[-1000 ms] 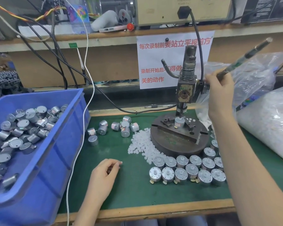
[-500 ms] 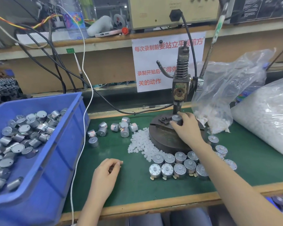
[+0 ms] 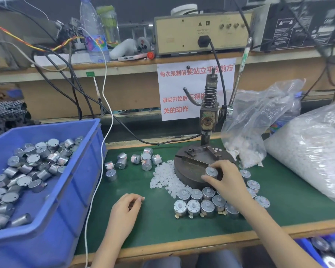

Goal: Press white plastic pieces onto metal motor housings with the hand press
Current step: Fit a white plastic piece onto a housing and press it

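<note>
Moved off the press (image 3: 208,117) seat since half a second ago, the motor (image 3: 211,172) is held over the front edge of the base (image 3: 190,167). The right hand (image 3: 226,182) pinches it between thumb and curled fingers, above the rows of finished motors (image 3: 193,206) on the counter (image 3: 159,225). The lever (image 3: 240,74) stands nearly upright, untouched. The left hand (image 3: 124,211) rests on the counter with fingers curled inward; whether they hold anything cannot be told. Loose white pieces (image 3: 166,176) lie heaped just left of the base.

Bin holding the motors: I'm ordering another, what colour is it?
Blue bin, head view.
</note>
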A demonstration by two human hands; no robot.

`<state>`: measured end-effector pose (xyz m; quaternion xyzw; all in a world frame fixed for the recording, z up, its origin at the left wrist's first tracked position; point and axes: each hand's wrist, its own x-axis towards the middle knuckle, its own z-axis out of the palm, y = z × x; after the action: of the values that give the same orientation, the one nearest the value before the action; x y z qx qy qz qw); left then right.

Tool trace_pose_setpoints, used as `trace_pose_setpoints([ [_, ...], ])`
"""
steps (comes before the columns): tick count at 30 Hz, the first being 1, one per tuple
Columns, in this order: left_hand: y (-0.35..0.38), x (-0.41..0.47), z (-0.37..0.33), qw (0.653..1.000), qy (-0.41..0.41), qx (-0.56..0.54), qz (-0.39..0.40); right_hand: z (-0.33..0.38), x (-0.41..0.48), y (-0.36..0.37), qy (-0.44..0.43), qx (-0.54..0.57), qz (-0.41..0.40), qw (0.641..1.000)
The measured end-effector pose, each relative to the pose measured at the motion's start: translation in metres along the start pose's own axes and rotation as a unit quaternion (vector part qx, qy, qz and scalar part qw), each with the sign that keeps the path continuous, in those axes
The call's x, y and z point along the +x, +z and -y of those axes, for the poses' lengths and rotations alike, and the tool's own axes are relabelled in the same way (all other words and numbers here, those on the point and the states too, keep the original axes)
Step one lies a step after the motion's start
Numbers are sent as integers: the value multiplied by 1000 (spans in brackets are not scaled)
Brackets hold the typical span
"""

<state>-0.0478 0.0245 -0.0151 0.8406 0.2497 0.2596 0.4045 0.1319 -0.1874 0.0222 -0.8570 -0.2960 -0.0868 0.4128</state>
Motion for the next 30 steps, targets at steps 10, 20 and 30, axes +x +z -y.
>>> trace_pose_setpoints([
  [10,0,0,1,1000,7,18,10,10,-73,-3,-76,27,66,995],
  [20,0,-1,0,1000,6,18,11,1,-83,10,-176,-76,38,981],
  [30,5,4,1,997,31,74,17,3,-88,17,-197,-174,-1,965],
])
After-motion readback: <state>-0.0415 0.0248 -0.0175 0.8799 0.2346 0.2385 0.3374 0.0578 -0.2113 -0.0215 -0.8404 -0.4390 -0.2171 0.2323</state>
